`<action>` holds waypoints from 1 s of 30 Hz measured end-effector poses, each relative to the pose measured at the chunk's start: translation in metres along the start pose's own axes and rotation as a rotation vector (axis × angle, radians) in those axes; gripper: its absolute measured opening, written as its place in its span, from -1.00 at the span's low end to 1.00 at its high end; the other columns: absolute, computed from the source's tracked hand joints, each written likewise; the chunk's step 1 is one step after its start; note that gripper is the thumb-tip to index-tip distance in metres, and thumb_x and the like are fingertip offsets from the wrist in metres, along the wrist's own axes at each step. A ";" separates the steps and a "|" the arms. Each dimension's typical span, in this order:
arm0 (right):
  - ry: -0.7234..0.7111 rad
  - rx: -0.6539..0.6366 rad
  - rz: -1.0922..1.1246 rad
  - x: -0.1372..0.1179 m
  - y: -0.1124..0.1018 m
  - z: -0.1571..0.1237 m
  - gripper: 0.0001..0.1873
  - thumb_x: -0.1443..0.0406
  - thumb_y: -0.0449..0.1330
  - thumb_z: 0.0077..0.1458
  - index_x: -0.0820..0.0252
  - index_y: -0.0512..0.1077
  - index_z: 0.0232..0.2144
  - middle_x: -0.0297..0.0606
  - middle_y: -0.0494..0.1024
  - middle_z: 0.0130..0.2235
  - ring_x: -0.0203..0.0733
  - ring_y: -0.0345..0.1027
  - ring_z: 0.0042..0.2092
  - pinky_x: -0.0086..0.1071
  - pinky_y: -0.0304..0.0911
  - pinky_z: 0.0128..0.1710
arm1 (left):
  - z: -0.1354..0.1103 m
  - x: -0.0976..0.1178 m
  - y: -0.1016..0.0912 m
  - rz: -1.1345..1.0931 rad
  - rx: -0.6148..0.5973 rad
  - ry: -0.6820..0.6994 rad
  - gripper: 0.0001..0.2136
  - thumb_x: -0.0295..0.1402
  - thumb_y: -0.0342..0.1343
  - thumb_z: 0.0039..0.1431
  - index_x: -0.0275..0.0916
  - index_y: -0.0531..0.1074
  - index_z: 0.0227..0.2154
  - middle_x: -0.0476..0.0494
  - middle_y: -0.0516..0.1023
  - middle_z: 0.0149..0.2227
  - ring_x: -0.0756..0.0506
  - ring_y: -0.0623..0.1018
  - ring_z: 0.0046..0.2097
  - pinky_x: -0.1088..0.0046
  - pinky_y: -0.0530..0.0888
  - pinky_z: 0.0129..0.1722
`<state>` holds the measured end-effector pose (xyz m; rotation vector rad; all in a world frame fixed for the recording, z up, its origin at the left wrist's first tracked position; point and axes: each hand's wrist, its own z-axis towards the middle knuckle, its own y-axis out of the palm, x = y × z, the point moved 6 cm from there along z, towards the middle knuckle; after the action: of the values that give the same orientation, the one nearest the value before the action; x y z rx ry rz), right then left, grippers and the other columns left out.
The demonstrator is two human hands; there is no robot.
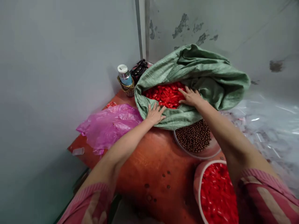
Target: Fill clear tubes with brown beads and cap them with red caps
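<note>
A green woven sack (163, 70) lies with its mouth open toward me, and many small shiny red plastic pieces (167, 93) show inside. My left hand (155, 115) rests on the near rim of the sack, fingers spread flat against the cloth. At the right part of the opening is my right hand (192, 97), its fingers apart and the tips touching the red pieces. Neither hand has anything in its grip. The sack's near edge hangs over a clear bowl (213, 151) of small brown beads (195, 137) and hides part of it.
A pink tub (198, 186) full of red pieces stands near my right forearm. A thin magenta plastic bag (109, 124) and a small clear cup (78, 151) lie left on the orange table (144, 161). A bottle (125, 76) stands behind. Clear plastic bags (268, 130) fill the right side.
</note>
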<state>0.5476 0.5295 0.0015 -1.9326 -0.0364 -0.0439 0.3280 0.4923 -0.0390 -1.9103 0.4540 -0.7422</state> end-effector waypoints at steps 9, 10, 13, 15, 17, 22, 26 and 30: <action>0.129 0.326 0.546 -0.001 -0.026 -0.255 -0.46 0.07 0.12 0.19 0.17 0.34 0.16 -0.08 0.46 0.13 0.04 0.37 0.12 -0.03 0.24 0.13 | -0.102 0.016 -0.025 -0.358 0.404 0.176 -0.51 -0.15 -0.07 0.31 -0.37 0.29 0.18 -0.34 0.44 0.16 -0.24 0.37 0.24 0.12 0.26 0.25; 0.231 0.343 0.631 0.001 -0.016 -0.295 -0.49 0.05 0.12 0.19 0.18 0.39 0.10 -0.10 0.53 0.05 0.01 0.43 0.05 -0.05 0.29 0.09 | -0.124 0.019 -0.019 -0.433 0.450 0.201 -0.51 -0.15 -0.08 0.32 -0.37 0.29 0.17 -0.33 0.50 0.09 -0.19 0.46 0.16 0.20 0.33 0.20; 0.607 0.383 0.909 -0.015 0.040 -0.414 -0.55 0.00 0.12 0.16 0.19 0.49 -0.10 -0.14 0.61 -0.13 -0.07 0.51 -0.13 -0.13 0.38 -0.07 | -0.196 0.030 0.018 -0.583 0.404 0.178 -0.56 -0.14 -0.08 0.31 -0.28 0.34 0.13 -0.22 0.64 -0.12 -0.11 0.62 -0.08 0.34 0.48 0.03; 0.811 0.339 1.076 -0.049 0.090 -0.477 -0.51 -0.06 0.15 0.06 0.21 0.50 -0.20 -0.14 0.62 -0.27 -0.09 0.51 -0.29 -0.18 0.42 -0.22 | -0.246 0.040 0.057 -0.638 0.208 0.151 -0.59 -0.14 -0.09 0.31 -0.23 0.42 0.05 -0.17 0.66 -0.16 -0.10 0.65 -0.18 0.40 0.53 -0.07; 0.906 0.267 1.178 -0.099 0.134 -0.522 -0.50 -0.09 0.15 0.01 0.22 0.48 -0.29 -0.14 0.60 -0.34 -0.10 0.49 -0.34 -0.23 0.40 -0.27 | -0.296 0.046 0.096 -0.663 -0.012 0.133 -0.60 -0.12 -0.12 0.29 -0.18 0.49 -0.03 -0.16 0.63 -0.09 -0.12 0.64 -0.12 0.40 0.53 -0.06; 0.787 -0.054 1.240 -0.226 0.196 -0.566 -0.55 -0.04 0.03 0.07 0.20 0.41 -0.52 -0.29 0.47 -0.56 -0.22 0.36 -0.50 -0.38 0.25 -0.45 | -0.402 0.013 0.164 -0.534 -0.403 -0.010 -0.54 -0.12 -0.16 0.27 -0.23 0.47 0.04 -0.17 0.53 0.07 -0.15 0.54 0.08 0.33 0.42 0.11; 0.658 -0.067 1.190 -0.270 0.203 -0.558 -0.59 0.04 0.02 0.05 0.17 0.34 -0.65 -0.30 0.44 -0.62 -0.23 0.32 -0.53 -0.40 0.21 -0.46 | -0.472 -0.043 0.185 -0.384 -0.560 -0.184 -0.53 -0.15 -0.18 0.28 -0.26 0.45 0.07 -0.20 0.53 0.07 -0.20 0.53 0.09 0.30 0.42 0.10; 0.532 -0.051 1.101 -0.270 0.196 -0.522 -0.71 0.11 0.08 0.05 0.16 0.46 -0.48 -0.23 0.58 -0.45 -0.14 0.46 -0.39 -0.34 0.32 -0.32 | -0.536 -0.078 0.185 -0.357 -0.556 -0.371 -0.52 -0.16 -0.16 0.26 -0.27 0.43 0.09 -0.29 0.56 0.02 -0.26 0.54 0.07 0.22 0.42 0.07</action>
<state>0.2802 -0.0296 -0.0101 -1.7005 1.3667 0.1786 -0.0880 0.0995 -0.0597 -2.6333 0.0822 -0.4889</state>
